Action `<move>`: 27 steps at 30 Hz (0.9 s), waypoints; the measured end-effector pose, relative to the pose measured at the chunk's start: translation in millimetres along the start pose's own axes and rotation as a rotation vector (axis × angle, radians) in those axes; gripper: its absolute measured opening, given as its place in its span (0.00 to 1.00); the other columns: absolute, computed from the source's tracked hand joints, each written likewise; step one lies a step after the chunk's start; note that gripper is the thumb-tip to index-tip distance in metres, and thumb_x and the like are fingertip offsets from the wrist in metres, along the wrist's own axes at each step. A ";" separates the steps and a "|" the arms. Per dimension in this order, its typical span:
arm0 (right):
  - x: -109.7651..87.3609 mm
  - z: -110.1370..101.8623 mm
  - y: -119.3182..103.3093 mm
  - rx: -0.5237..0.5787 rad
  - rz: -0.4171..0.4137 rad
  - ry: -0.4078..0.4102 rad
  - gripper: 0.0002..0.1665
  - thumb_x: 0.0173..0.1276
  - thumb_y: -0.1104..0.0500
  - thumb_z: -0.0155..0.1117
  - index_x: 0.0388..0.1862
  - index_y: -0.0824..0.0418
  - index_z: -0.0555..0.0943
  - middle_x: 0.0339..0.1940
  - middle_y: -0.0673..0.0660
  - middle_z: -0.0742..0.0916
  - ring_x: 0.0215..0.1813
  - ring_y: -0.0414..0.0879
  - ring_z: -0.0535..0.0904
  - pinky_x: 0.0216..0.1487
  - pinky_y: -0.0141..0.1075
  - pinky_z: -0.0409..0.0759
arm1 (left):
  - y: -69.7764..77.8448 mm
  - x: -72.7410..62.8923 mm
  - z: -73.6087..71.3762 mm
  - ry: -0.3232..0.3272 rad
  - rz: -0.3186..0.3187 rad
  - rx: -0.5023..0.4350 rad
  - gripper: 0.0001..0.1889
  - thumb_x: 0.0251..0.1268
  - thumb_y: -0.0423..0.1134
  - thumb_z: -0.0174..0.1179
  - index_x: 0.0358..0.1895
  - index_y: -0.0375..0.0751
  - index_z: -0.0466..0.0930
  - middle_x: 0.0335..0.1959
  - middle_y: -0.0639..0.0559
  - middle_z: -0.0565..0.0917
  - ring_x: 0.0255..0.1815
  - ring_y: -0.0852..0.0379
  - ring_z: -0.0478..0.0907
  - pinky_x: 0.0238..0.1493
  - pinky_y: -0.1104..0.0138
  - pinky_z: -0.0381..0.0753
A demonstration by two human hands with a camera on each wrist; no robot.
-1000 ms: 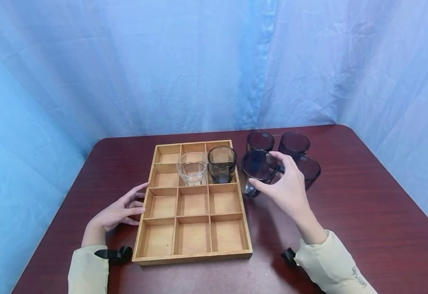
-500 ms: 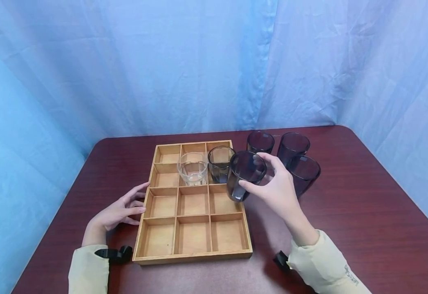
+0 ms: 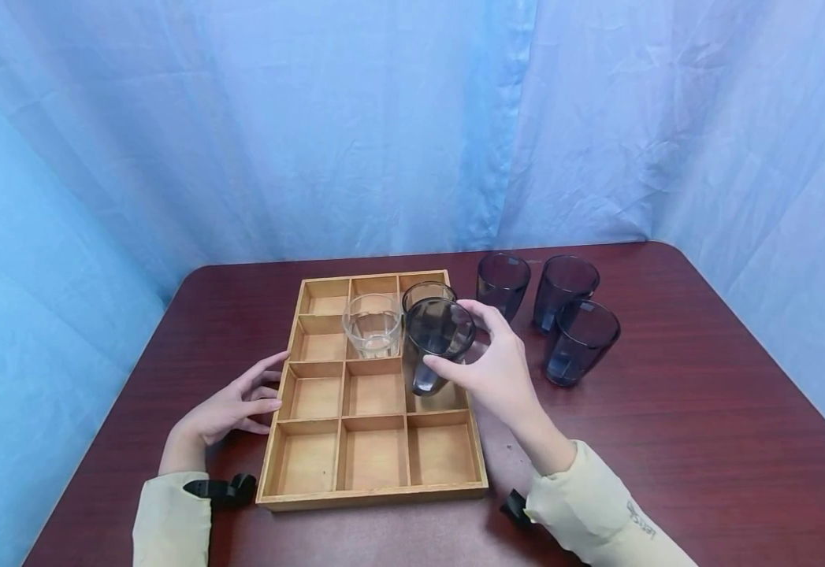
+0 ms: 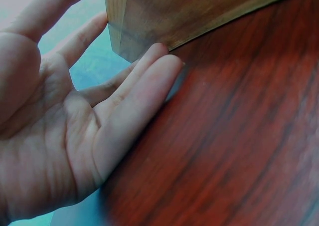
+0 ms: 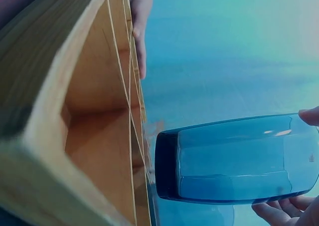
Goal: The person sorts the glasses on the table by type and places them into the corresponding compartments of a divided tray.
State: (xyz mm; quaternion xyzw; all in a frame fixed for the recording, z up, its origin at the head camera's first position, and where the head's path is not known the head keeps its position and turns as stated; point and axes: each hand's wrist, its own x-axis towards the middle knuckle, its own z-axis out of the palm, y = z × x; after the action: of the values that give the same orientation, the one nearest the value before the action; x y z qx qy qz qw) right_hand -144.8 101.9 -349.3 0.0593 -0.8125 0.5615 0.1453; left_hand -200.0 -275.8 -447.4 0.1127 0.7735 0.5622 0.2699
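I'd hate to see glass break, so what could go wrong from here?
The dark glass in the right hand is pinched near its rim, so it might slip. In the head view it overlaps the tinted glass standing behind it in the tray, so they might knock together. Its base could also catch the wooden dividers if lowered off-line.

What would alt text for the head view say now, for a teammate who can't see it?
The right hand holds a dark glass over the right column of a wooden tray, while the left hand touches the tray's left side. In the tray sit a clear glass and another dark glass; three more dark glasses stand on the table at right.
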 end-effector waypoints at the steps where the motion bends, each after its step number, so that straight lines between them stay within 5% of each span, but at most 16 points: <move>1: -0.1 2.5 -0.7 0.006 -0.004 -0.004 0.45 0.44 0.64 0.81 0.63 0.62 0.72 0.58 0.58 0.81 0.60 0.49 0.77 0.59 0.43 0.78 | 0.3 -0.2 0.1 -0.001 -0.001 -0.002 0.42 0.68 0.40 0.60 0.78 0.58 0.43 0.70 0.31 0.54 0.61 0.35 0.70 0.42 0.48 0.84; 27: -0.5 46.7 -3.1 0.021 -0.023 -0.009 0.43 0.42 0.59 0.83 0.60 0.59 0.75 0.54 0.54 0.80 0.56 0.47 0.79 0.54 0.40 0.81 | -0.7 -0.2 -0.3 0.002 -0.001 -0.002 0.42 0.68 0.39 0.59 0.78 0.57 0.44 0.70 0.31 0.54 0.61 0.35 0.70 0.42 0.48 0.84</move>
State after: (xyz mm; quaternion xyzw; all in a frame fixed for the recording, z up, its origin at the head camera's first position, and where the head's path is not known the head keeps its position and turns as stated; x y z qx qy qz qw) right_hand -151.5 57.3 -362.0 0.0725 -0.8066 0.5679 0.1474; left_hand -199.9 -276.4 -448.0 0.1114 0.7732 0.5631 0.2695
